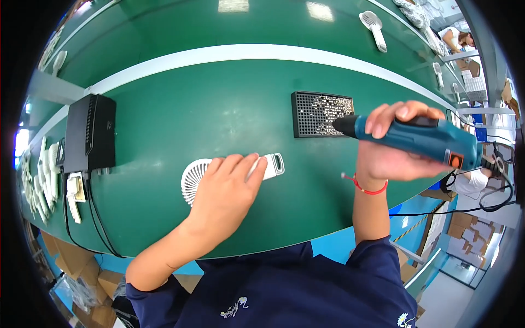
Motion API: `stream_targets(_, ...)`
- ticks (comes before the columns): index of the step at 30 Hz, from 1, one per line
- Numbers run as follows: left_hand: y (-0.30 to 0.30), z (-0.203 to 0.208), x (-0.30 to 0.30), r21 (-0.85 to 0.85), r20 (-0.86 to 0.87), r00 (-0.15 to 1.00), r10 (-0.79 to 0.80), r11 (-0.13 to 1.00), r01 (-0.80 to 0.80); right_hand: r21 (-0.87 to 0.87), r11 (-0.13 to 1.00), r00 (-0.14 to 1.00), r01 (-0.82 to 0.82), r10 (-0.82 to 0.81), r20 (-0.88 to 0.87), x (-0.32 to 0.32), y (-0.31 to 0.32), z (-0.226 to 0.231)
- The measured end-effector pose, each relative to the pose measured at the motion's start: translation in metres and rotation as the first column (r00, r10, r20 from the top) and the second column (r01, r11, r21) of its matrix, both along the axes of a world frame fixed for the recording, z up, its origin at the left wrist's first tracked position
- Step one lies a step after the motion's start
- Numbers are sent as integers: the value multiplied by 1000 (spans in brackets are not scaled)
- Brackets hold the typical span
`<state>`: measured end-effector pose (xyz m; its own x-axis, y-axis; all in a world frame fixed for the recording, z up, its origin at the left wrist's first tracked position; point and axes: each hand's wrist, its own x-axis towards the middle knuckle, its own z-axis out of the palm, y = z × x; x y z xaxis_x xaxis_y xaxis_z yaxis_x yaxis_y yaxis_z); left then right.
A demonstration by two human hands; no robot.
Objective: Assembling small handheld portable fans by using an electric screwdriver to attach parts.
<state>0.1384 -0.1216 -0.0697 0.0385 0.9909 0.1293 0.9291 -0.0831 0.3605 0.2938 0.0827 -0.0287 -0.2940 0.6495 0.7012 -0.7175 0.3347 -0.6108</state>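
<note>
A white handheld fan [194,176] with a round slatted head lies on the green table, its handle and end loop pointing right. Over its middle lies my left hand [225,183], fingers closed around the handle and hiding much of it. My right hand [402,145] grips a teal electric screwdriver [424,136] in the air. The tool's black tip [344,126] points left, at the right part of a black screw tray [306,117]. Small silvery screws [334,106] fill the tray's right portion; whether the tip touches them I cannot tell.
A black box [90,133] with cables stands at the left, beside a pile of white fan parts [42,180]. Past the white rail [246,52], another white fan [374,30] lies on a green surface. The screwdriver's cord [495,205] runs off right. Other people sit far right.
</note>
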Motion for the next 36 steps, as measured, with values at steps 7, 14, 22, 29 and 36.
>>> stream_targets(7, 30, 1, -12, -7, 33, 998, -60, 998, 60, -56, 998, 999, -2, 4, 41, -4, 26, -17)
stream_targets(14, 38, 5, -20, -106, 203, 979, -20, 993, 42, -58, 998, 994, -39, 45, 104, -8, 37, -22)
stream_targets(22, 63, 13, -30, 50, 519, 854, 49, 995, -87, -260, 966, 995, 18, 7, 96, -7, 1, 29)
stream_targets(29, 73, 11, -30, 55, 571, 818, -72, 997, 49, -443, 895, 997, -45, 14, -72, -8, -15, 20)
stream_targets(36, 76, 1, -33, 29, 655, 753, -62, 998, 56, -429, 902, 997, 52, -68, -22, 0, -19, 4)
